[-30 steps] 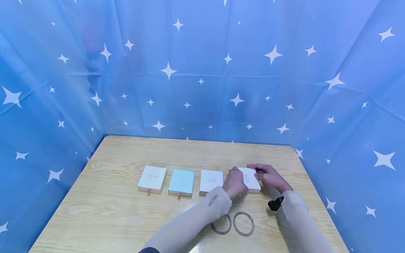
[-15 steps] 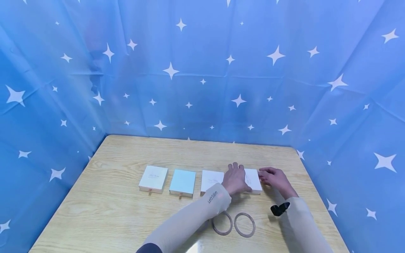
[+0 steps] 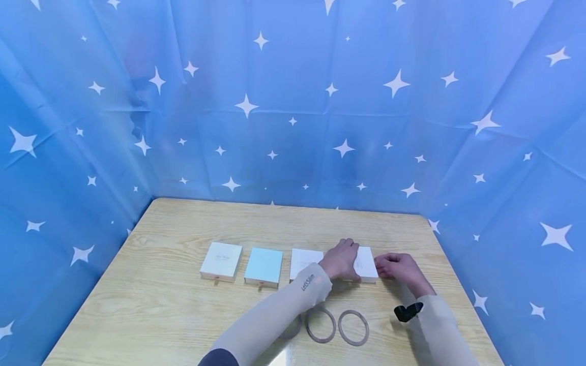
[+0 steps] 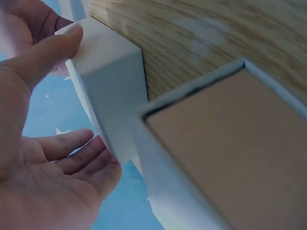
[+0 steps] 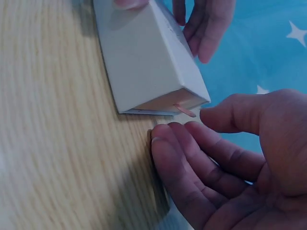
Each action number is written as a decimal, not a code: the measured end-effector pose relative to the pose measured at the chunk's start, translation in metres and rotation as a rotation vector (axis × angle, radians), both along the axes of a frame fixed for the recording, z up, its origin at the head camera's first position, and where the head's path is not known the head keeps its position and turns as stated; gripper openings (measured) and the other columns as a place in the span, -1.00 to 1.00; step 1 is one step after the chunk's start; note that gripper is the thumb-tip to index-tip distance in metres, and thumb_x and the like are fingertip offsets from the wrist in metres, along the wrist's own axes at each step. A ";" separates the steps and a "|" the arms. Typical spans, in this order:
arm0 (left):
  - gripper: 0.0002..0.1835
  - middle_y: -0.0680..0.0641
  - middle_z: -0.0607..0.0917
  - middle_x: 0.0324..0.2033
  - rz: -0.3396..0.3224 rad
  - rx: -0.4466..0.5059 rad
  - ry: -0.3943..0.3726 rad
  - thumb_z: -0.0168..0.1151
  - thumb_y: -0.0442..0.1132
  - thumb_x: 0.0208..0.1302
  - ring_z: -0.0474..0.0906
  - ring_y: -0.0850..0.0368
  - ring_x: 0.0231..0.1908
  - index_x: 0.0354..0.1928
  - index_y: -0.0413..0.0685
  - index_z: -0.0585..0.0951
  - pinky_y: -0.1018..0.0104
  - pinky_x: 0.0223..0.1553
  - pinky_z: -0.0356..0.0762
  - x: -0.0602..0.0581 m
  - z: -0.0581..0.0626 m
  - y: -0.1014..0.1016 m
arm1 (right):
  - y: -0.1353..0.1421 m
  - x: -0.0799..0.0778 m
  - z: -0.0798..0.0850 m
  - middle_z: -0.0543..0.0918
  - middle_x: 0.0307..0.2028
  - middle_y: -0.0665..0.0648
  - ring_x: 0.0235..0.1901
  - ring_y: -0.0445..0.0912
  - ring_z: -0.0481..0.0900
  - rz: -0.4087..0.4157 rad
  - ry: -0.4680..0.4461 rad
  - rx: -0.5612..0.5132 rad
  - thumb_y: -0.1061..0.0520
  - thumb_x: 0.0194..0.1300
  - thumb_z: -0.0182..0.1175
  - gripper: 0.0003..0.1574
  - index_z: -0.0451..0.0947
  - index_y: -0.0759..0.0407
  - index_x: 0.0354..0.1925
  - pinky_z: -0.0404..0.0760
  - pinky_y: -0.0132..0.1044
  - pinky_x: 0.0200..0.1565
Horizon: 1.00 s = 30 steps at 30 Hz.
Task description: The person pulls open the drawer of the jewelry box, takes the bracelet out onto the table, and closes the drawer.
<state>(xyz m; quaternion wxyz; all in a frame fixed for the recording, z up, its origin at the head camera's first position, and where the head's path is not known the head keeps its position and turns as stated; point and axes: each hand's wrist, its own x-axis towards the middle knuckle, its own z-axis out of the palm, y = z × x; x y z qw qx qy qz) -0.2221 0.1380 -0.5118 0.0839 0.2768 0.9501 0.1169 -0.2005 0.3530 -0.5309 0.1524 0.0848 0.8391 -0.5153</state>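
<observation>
My left hand (image 3: 342,260) reaches over the rightmost white box (image 3: 366,263) and holds it with the thumb on its near side and the fingers on its far side. In the right wrist view, a small pink ribbon tab (image 5: 184,110) sticks out of that box's drawer end. My right hand (image 3: 404,270) is beside this end, its thumb and bent fingers apart around the tab with a gap between them. Another white box (image 3: 305,259) lies just left, partly behind my left hand; the left wrist view shows its tan recessed end (image 4: 240,143).
Farther left in the same row lie a light blue box (image 3: 263,265) and a cream box (image 3: 222,260), each with a ribbon tab. Nearer me are two grey rings, one (image 3: 353,311) to the right, and a third ring (image 3: 296,333) partly under my left sleeve.
My right hand has drawn back a little from the box's right end, toward me. My left hand, earlier bunched on the box, spread its fingers and now bends them over its far edge.
</observation>
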 end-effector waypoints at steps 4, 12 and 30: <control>-0.01 0.09 0.54 0.20 0.013 -0.003 -0.001 0.64 0.23 -0.13 0.46 0.24 0.19 0.36 0.04 0.47 0.45 0.18 0.54 -0.002 -0.001 0.000 | -0.004 0.001 -0.003 0.80 -0.20 0.13 -0.27 -0.12 0.76 -0.001 0.017 0.021 0.05 0.46 0.24 -0.51 0.60 0.42 0.14 0.77 -0.26 -0.18; -0.10 0.12 0.54 0.09 0.017 0.045 -0.034 0.69 0.19 -0.18 0.43 0.27 0.05 0.27 0.09 0.55 0.44 0.02 0.56 -0.005 -0.002 -0.002 | -0.007 -0.002 -0.010 0.78 -0.22 0.20 -0.33 -0.16 0.73 0.025 0.084 0.102 0.12 0.49 0.17 -0.57 0.60 0.46 0.10 0.74 -0.32 -0.27; -0.08 0.15 0.52 0.11 0.047 0.075 -0.065 0.70 0.17 -0.18 0.42 0.29 0.07 0.31 0.13 0.55 0.44 0.06 0.55 -0.008 -0.005 0.000 | -0.013 0.002 -0.006 0.75 -0.37 0.11 -0.40 -0.13 0.69 -0.019 0.092 0.193 0.13 0.45 0.21 -0.68 0.67 0.37 -0.03 0.69 -0.31 -0.35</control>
